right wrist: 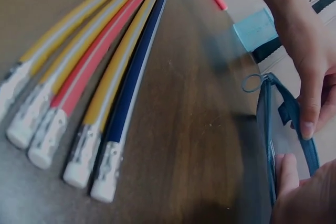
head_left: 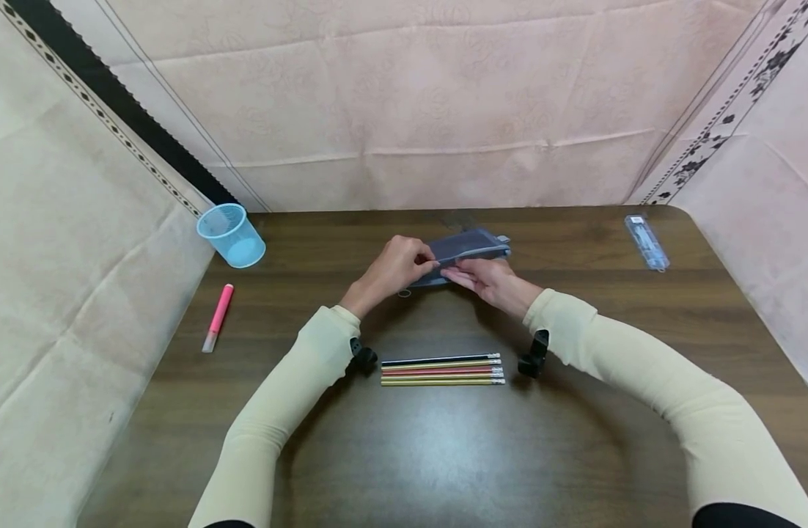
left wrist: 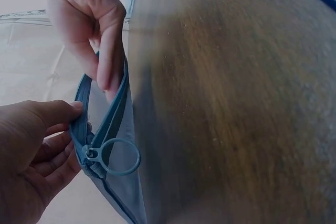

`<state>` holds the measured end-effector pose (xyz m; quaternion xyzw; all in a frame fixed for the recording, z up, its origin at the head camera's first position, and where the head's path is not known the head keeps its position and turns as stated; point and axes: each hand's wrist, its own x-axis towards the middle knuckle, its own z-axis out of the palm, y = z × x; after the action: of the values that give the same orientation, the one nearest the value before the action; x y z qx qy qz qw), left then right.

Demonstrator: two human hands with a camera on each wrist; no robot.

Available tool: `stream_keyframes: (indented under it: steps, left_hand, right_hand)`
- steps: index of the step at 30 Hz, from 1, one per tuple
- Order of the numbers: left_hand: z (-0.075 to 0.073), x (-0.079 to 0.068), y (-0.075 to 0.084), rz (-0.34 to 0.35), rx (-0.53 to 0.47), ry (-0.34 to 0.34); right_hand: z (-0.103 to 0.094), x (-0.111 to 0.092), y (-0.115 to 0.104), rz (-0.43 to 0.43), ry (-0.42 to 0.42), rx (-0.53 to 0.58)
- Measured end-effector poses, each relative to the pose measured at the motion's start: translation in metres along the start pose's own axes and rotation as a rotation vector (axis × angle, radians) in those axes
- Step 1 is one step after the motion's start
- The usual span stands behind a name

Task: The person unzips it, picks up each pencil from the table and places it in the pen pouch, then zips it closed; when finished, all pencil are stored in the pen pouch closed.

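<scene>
A blue see-through zip pouch (head_left: 466, 246) is unzipped near the back of the table. My left hand (head_left: 400, 265) pinches its far rim beside the zipper end, where a ring pull (left wrist: 121, 157) hangs. The left thumb lies on top of that rim, the other fingers curled behind it. My right hand (head_left: 493, 282) reaches between the two zipper edges; its extended fingers (left wrist: 106, 66) dip into the opening. Part of the right hand is hidden by the pouch. Closer to me, several striped pencils (head_left: 442, 370) lie side by side, white erasers pointing right.
At the back left a light-blue plastic cup (head_left: 232, 235) stands by the table edge. Below it lies a pink marker (head_left: 218, 317) with a greyish end. A small clear-blue case (head_left: 647, 242) lies at the back right. Cloth (head_left: 404, 110) hangs around the table.
</scene>
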<state>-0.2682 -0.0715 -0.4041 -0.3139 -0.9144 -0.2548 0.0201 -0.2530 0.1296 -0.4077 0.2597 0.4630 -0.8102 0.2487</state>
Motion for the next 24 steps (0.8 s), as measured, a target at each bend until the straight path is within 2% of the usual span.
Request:
stream_keyframes:
  steps: [5,6,8,10,12,15,17,20,24]
  left_hand:
    - [-0.001,-0.001,0.0,-0.009,-0.006,0.002]
    - [-0.001,-0.001,0.0,-0.011,-0.005,0.002]
    - [-0.001,-0.001,0.001,-0.013,-0.004,0.003]
    - [-0.001,-0.001,0.001,-0.014,-0.001,0.004]
    - [-0.001,-0.001,0.001,-0.015,-0.005,0.003]
    - [0.0,-0.001,0.001,-0.01,-0.017,0.003]
    - [0.0,-0.001,0.0,-0.005,-0.022,0.007]
    - [0.0,-0.002,-0.001,0.0,-0.021,0.016]
    - [0.002,-0.003,0.0,0.0,-0.017,0.009]
  right_hand:
    - [-0.003,-0.018,0.0,0.025,-0.028,0.008]
    - [-0.003,-0.022,0.002,0.022,-0.043,-0.015]
    - [-0.004,-0.03,0.006,-0.001,-0.099,-0.128]
    - [-0.004,-0.036,0.011,-0.051,-0.164,-0.314]
    - [-0.005,-0.042,0.018,-0.14,-0.245,-0.584]
    - [-0.005,-0.047,0.029,-0.34,-0.382,-1.024]
    - [-0.005,-0.049,0.037,-0.502,-0.458,-1.277]
    - [-0.005,-0.049,0.049,-0.649,-0.543,-1.493]
    - [-0.006,-0.052,0.061,-0.673,-0.603,-1.593]
